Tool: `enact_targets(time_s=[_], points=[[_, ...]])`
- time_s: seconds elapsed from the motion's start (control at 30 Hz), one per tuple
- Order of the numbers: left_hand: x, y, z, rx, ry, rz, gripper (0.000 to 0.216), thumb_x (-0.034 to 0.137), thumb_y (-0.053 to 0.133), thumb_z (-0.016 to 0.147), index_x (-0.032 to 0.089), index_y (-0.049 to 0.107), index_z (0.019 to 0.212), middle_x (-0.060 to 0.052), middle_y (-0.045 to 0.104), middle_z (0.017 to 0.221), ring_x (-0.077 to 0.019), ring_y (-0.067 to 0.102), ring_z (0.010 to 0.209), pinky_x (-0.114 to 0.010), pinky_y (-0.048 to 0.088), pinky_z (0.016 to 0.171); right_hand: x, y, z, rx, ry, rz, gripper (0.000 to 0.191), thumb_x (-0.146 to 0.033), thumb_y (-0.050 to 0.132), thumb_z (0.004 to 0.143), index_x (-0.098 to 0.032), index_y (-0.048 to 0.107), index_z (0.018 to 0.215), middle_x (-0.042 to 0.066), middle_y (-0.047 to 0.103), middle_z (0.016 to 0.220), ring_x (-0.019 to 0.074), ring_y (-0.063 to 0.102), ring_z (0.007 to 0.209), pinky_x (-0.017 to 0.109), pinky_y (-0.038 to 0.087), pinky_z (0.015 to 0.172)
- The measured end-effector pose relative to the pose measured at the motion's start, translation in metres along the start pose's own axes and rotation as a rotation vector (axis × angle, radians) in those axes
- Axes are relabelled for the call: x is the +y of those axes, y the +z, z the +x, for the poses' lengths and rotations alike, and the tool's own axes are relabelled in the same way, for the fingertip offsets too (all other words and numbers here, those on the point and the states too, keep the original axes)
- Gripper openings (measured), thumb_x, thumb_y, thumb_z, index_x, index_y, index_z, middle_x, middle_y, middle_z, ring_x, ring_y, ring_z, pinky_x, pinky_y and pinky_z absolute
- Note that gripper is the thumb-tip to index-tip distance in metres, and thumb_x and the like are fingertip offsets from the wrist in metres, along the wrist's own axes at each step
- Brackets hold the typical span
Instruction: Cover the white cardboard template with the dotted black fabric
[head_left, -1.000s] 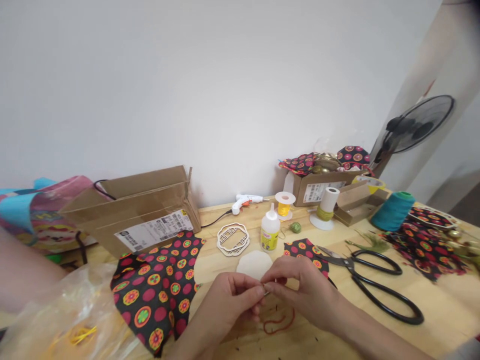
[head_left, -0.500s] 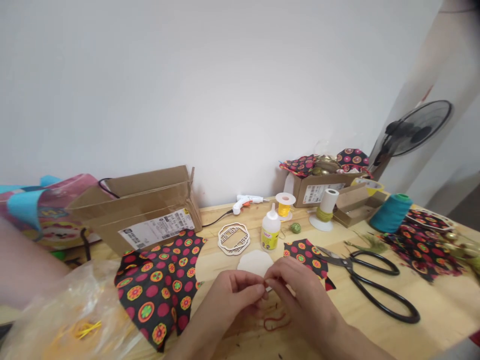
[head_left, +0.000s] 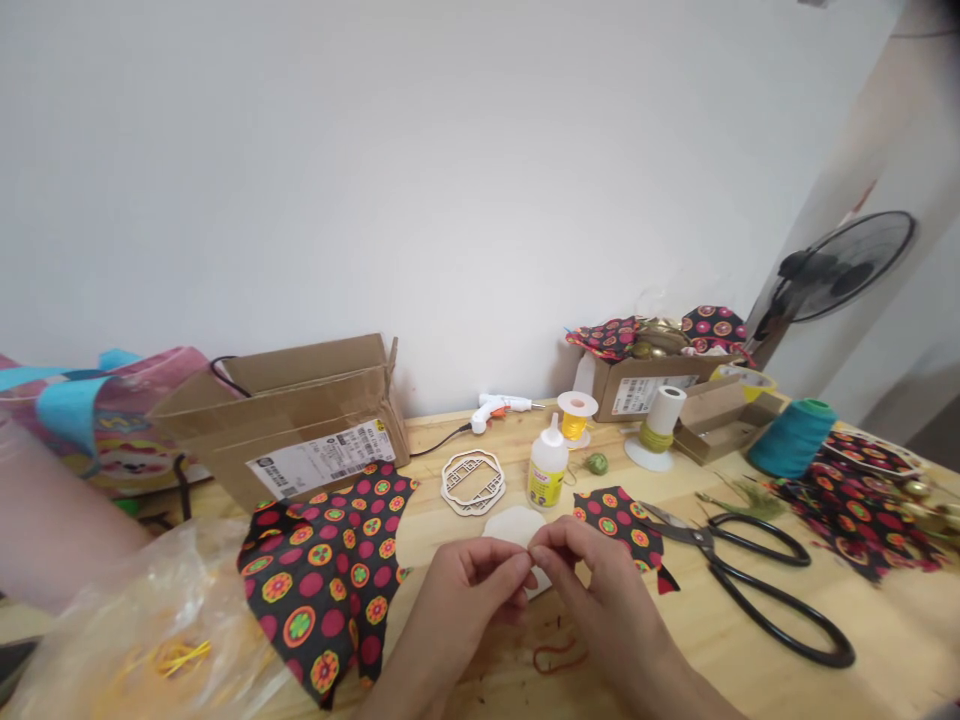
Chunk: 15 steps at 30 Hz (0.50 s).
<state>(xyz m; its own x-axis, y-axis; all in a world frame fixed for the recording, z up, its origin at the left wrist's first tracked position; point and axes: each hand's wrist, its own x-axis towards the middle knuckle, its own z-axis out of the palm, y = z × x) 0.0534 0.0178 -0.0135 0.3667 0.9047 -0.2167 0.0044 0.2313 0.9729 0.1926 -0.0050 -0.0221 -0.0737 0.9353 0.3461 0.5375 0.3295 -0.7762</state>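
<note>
My left hand point(head_left: 484, 585) and my right hand point(head_left: 604, 590) meet at the front middle of the table, thumbs and fingertips pinched together. Whatever lies between the fingertips is too small and hidden to name. Just behind them a white piece with a wavy edge point(head_left: 511, 522) lies flat, partly covered by my fingers. A short reddish cord point(head_left: 559, 660) is curled on the wood below my right hand. The glue bottle point(head_left: 547, 468) stands upright beyond my hands, beside a pale openwork lattice frame point(head_left: 473, 483).
Patterned black cloth point(head_left: 330, 570) lies to the left, a smaller cloth scrap point(head_left: 609, 515) to the right. Black-handled scissors point(head_left: 705, 545) lie at right. Behind stand a cardboard box point(head_left: 307, 425), a glue gun point(head_left: 499, 407), a yellow thread spool point(head_left: 576, 420) and a teal thread cone point(head_left: 791, 440).
The whole view has shifted slightly, so the things appear a little further right and lower. Both hands stay together, fingertips pinched, with only a slight shift of the fingers.
</note>
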Motion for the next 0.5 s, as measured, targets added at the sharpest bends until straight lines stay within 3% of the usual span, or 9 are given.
enact_targets(time_s=[0.07, 0.13, 0.2, 0.27, 0.4, 0.5], points=[[0.001, -0.001, 0.000, 0.021, 0.005, 0.031, 0.023, 0.036, 0.062, 0.065, 0.013, 0.065, 0.063, 0.002, 0.057, 0.052, -0.0092, 0.049, 0.049, -0.021, 0.040, 0.052, 0.003, -0.006, 0.004, 0.051, -0.015, 0.002, 0.015, -0.023, 0.044, 0.082, -0.020, 0.054, 0.071, 0.000, 0.055, 0.067, 0.0146, 0.050, 0.062, 0.026, 0.041, 0.058], [0.001, -0.002, 0.000, 0.050, 0.018, 0.059, 0.022, 0.035, 0.061, 0.065, 0.014, 0.063, 0.062, 0.002, 0.056, 0.049, -0.0095, 0.049, 0.047, -0.022, 0.040, 0.052, 0.009, -0.014, 0.013, 0.174, 0.022, -0.008, 0.013, -0.028, 0.045, 0.080, -0.020, 0.052, 0.088, 0.003, 0.055, 0.079, 0.0165, 0.051, 0.068, 0.028, 0.043, 0.061], [0.001, -0.003, 0.000, 0.081, 0.050, 0.117, 0.021, 0.034, 0.060, 0.066, 0.014, 0.063, 0.061, 0.001, 0.057, 0.050, -0.0106, 0.050, 0.049, -0.022, 0.040, 0.052, 0.017, -0.022, 0.028, 0.261, 0.097, -0.056, 0.038, -0.034, 0.053, 0.075, -0.019, 0.043, 0.109, 0.008, 0.052, 0.096, 0.0204, 0.051, 0.080, 0.033, 0.043, 0.067], [0.000, -0.004, -0.001, 0.098, 0.084, 0.229, 0.020, 0.034, 0.057, 0.069, 0.015, 0.063, 0.064, -0.001, 0.061, 0.058, -0.0132, 0.054, 0.057, -0.023, 0.041, 0.056, 0.027, -0.025, 0.044, 0.188, 0.126, -0.143, 0.051, -0.033, 0.061, 0.067, -0.017, 0.041, 0.112, 0.010, 0.050, 0.104, 0.0246, 0.049, 0.089, 0.039, 0.041, 0.074], [-0.003, -0.003, -0.005, 0.090, 0.184, 0.588, 0.020, 0.029, 0.048, 0.074, 0.018, 0.066, 0.074, -0.004, 0.066, 0.076, -0.0170, 0.057, 0.069, -0.025, 0.040, 0.062, 0.032, -0.026, 0.065, -0.041, 0.023, -0.206, 0.031, -0.028, 0.063, 0.064, -0.018, 0.054, 0.093, 0.006, 0.057, 0.091, 0.0250, 0.050, 0.089, 0.041, 0.038, 0.079], [-0.003, -0.002, -0.009, 0.043, 0.284, 0.812, 0.019, 0.023, 0.046, 0.074, 0.020, 0.065, 0.073, -0.003, 0.066, 0.074, -0.0172, 0.057, 0.070, -0.025, 0.037, 0.062, 0.021, -0.033, 0.067, -0.107, -0.073, -0.048, 0.032, -0.032, 0.055, 0.073, -0.020, 0.049, 0.102, 0.005, 0.056, 0.098, 0.0217, 0.051, 0.093, 0.037, 0.040, 0.081]])
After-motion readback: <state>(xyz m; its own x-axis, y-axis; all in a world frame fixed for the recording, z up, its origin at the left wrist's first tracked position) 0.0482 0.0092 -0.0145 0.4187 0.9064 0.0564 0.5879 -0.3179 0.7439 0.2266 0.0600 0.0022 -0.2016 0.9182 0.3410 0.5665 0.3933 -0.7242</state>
